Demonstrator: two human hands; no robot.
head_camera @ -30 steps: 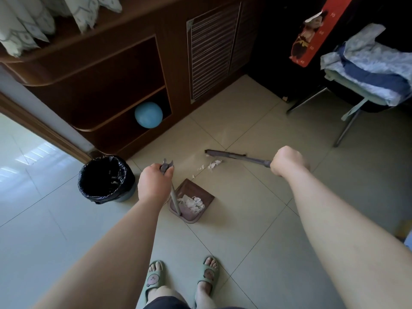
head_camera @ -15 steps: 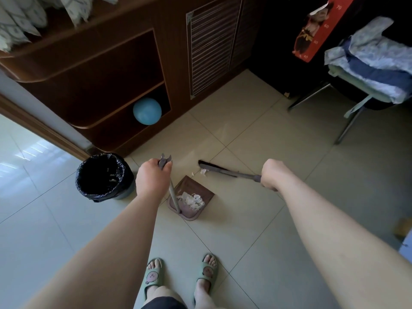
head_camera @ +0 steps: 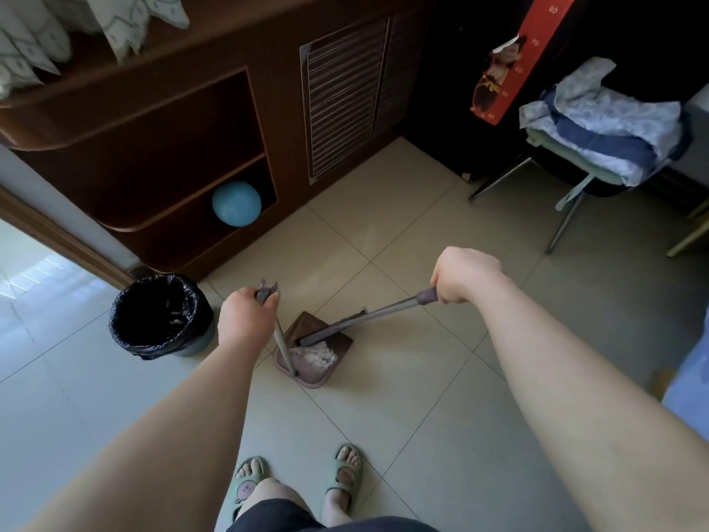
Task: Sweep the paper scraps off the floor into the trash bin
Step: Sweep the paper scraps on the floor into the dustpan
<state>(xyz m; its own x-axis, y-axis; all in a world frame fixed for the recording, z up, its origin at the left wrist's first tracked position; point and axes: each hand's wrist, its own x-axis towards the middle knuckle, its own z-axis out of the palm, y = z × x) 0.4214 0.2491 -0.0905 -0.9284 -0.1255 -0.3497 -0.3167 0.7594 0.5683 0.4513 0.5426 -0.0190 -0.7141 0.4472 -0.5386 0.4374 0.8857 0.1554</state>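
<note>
1. Right, I am at the end of the gathering step: the paper scraps lie as a white heap inside the dustpan, which sits flat on the floor just ahead of my feet. I see no loose scraps on the tiles around it, though tiny bits could escape me.
2. My hands are well apart. My left hand is wrapped round the top of the dustpan handle, and my right hand is clenched on the grip end of the broom.
3. The broom's long axis slants from my right hand down and to the left. Its head points into the pan and rests on or just over the heap; I cannot tell which.
4. The dustpan handle stands nearly upright, leaning slightly towards my left hand. The pan's open mouth faces away from me, its closed back wall nearest my feet.
5. The trash bin stands to the left of the pan, near it, with its black liner open upward.
6. Next, I judge, I should draw the broom head clear, raise the pan with its mouth kept high so nothing slides out, swing it left over the bin and tip it there. The scraps look light, so a quick swing could scatter them.
</note>
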